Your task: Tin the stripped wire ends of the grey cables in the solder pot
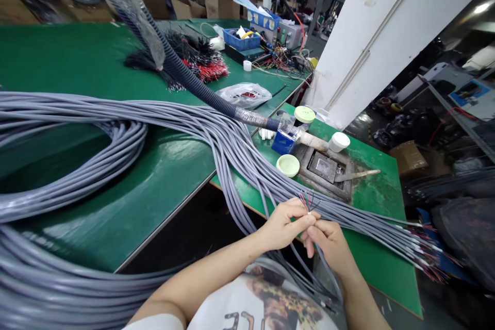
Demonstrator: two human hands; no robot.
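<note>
My left hand (284,224) and my right hand (328,242) meet low in the middle of the view, both pinched on the stripped end of one grey cable (309,211), where thin red, green and blue wires fan out above my fingers. The cable hangs down from my hands toward my lap. Behind my hands a thick bundle of grey cables (232,149) runs across the green table (174,165), and its stripped ends (425,252) spread out at the right edge.
A solder pot in a metal tray (327,167) with a scraper sits just behind the bundle, beside round lids (288,165) and a small blue box (283,142). A black corrugated hose (193,80) slants down from above. Black and red wire bundles and blue bins lie farther back.
</note>
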